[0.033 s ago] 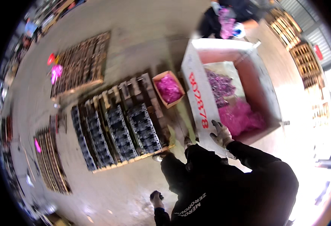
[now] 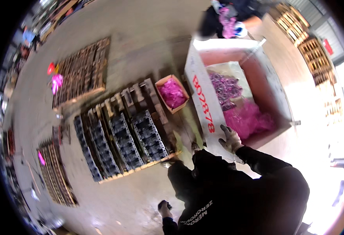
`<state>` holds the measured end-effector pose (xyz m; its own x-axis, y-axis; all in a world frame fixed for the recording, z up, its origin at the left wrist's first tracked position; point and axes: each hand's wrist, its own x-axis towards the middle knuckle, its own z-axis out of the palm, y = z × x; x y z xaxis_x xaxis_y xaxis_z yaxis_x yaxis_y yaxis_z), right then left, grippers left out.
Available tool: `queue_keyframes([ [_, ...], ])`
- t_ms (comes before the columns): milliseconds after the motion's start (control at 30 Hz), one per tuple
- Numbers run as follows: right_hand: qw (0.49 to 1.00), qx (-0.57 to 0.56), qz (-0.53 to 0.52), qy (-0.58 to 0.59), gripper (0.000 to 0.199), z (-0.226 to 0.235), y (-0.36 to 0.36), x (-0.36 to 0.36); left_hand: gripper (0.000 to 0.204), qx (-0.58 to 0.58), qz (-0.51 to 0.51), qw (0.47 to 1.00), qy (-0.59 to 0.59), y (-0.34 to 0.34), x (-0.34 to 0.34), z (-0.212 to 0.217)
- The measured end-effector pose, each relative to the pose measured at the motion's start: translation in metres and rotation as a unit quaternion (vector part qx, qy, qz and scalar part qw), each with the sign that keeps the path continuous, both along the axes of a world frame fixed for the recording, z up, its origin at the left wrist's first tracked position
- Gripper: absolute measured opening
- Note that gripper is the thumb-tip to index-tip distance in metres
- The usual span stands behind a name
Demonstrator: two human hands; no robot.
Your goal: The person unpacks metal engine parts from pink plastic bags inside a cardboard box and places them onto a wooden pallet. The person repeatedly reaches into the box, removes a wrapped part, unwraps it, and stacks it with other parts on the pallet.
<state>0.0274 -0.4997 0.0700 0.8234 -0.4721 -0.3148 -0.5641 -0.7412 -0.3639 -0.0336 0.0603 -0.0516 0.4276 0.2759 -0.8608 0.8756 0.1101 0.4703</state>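
The view had swung slightly, shifting the grey bin (image 2: 195, 66) leftward in the picture, while the right hand (image 2: 231, 140) stayed on its near rim, fingers spread. The left hand (image 2: 164, 208) hung well apart from the bin, curled; whether it held anything I couldn't tell. Inside, pink film (image 2: 248, 122) lay just beyond the right hand, small metal parts (image 2: 223, 88) farther off. Left of the bin stood a cardboard box (image 2: 181, 106), then a pallet (image 2: 157, 98) bearing four rows of dark castings (image 2: 125, 139).
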Motion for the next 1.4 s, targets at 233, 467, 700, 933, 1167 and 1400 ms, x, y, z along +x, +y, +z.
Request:
queue_keyframes([
  [233,0.985,0.009,-0.099,0.141,0.080,-0.052,-0.016,-0.109,0.021,-0.003,-0.344,0.927,-0.150,0.032,0.027,-0.048],
  [467,0.995,-0.096,-0.039,0.009,0.029,-0.043,0.011,-0.111,0.019,-0.001,-0.125,0.986,-0.106,0.015,0.111,0.023],
  [700,0.982,-0.101,-0.056,-0.150,0.021,-0.049,0.020,-0.103,0.020,-0.010,-0.126,0.988,-0.086,0.025,0.094,0.025],
  [933,0.981,-0.092,-0.062,-0.157,0.023,-0.044,0.017,-0.104,0.024,-0.038,-0.116,0.990,-0.067,-0.001,0.083,0.008],
  [1167,0.993,0.023,-0.107,-0.038,0.033,-0.019,0.014,-0.093,0.029,-0.116,-0.183,0.973,-0.082,-0.013,0.093,-0.002],
  [1400,0.984,0.016,-0.093,-0.152,0.028,-0.030,0.014,-0.111,0.026,-0.070,-0.358,0.923,-0.127,-0.145,0.141,0.075],
])
